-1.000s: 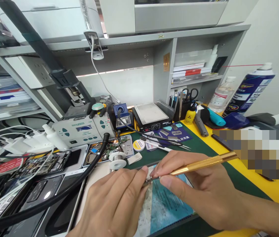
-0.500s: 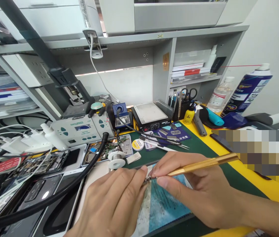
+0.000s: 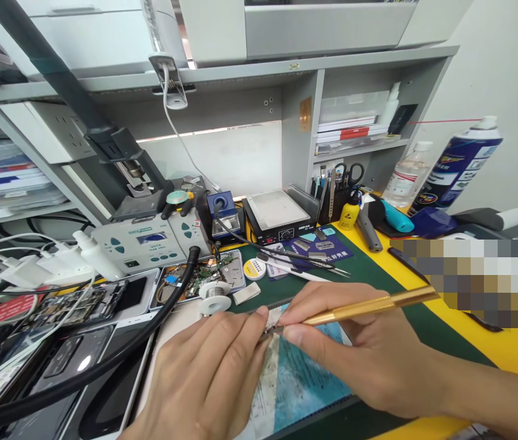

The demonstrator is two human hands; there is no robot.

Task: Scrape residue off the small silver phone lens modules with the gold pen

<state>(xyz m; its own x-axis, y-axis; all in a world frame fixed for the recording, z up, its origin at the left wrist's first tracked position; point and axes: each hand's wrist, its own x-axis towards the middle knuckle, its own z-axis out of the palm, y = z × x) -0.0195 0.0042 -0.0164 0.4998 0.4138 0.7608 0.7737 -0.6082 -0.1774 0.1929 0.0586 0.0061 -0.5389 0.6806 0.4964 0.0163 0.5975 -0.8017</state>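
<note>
Right hand: gold tool, tip leftward (long axis slightly slanted).

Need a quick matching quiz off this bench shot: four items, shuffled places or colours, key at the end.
Column one:
1. Gold-coloured tool
2. Spool of wire
3. Small bottle by the tool holder
4. Spray can

Column two:
A. Yellow
B. Held in the right hand
C. Mostly dark blue, with a thin red tube at its top
D. Just beyond the left hand, close to the tray of parts

Pairs: 1-B, 2-D, 3-A, 4-C
</note>
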